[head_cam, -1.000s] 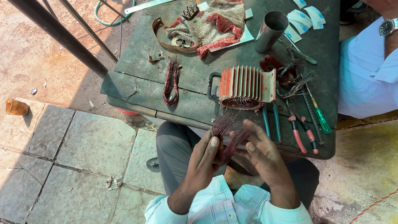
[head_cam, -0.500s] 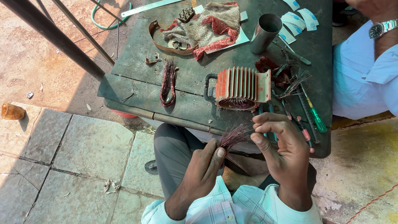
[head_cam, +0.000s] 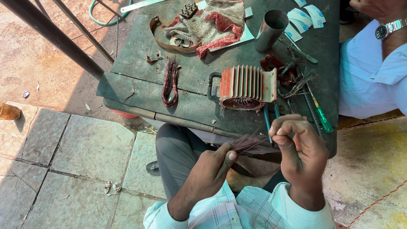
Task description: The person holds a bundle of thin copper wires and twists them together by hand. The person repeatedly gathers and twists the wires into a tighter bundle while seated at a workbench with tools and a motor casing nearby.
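Note:
My left hand [head_cam: 210, 169] pinches one end of a bundle of thin copper wire [head_cam: 248, 143] over my lap. My right hand [head_cam: 299, 148] is curled shut on strands at the bundle's other end, just below the table's front edge. On the dark green metal table [head_cam: 195, 80] ahead stands a red finned motor housing [head_cam: 246, 87] with copper windings showing at its open end. A loose coil of copper wire [head_cam: 170, 82] lies left of it.
A metal cup [head_cam: 271, 29], a patterned cloth [head_cam: 212, 21], white paper strips [head_cam: 305, 17], pliers and a green-handled screwdriver [head_cam: 320, 116] lie on the table. Another person's arm with a wristwatch [head_cam: 388, 29] is at the right. Stone paving [head_cam: 76, 161] lies left.
My right hand has pulled rightward and up, drawing the wire bundle out flatter between both hands. The view has shifted slightly to the left.

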